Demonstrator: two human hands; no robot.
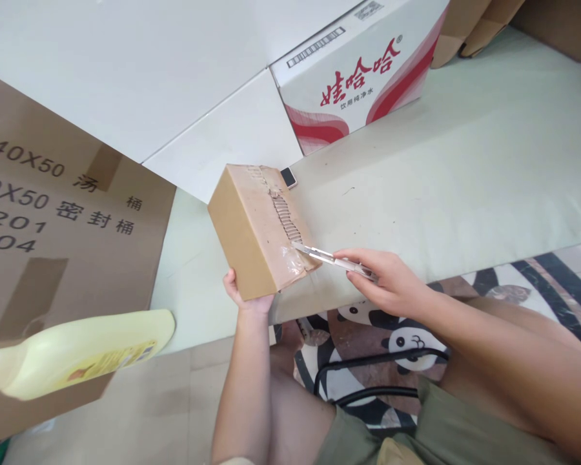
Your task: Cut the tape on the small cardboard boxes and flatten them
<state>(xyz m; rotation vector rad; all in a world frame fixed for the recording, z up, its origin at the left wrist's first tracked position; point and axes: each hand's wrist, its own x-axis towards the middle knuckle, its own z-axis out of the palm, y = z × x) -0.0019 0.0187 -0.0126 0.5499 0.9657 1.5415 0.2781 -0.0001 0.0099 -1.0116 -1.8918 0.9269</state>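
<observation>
A small brown cardboard box (242, 239) is tilted over the pale tabletop, its near lower corner gripped by my left hand (252, 297). The thumb lies along the box's left side; the other fingers are mostly hidden beneath it. My right hand (387, 278) is closed around a white utility knife (353, 266). Its metal blade end touches the taped face of the box, at the lower end of a torn strip where ridged cardboard shows. Clear tape (293, 261) wrinkles beside the blade.
Behind the box stand white panels (227, 135) and a red-and-white water carton (353, 90). A small dark-screened device (288, 177) lies beyond the box. At left are a large printed carton (53, 213) and a pale yellow bottle (97, 352). A black metal frame (382, 358) shows below the table.
</observation>
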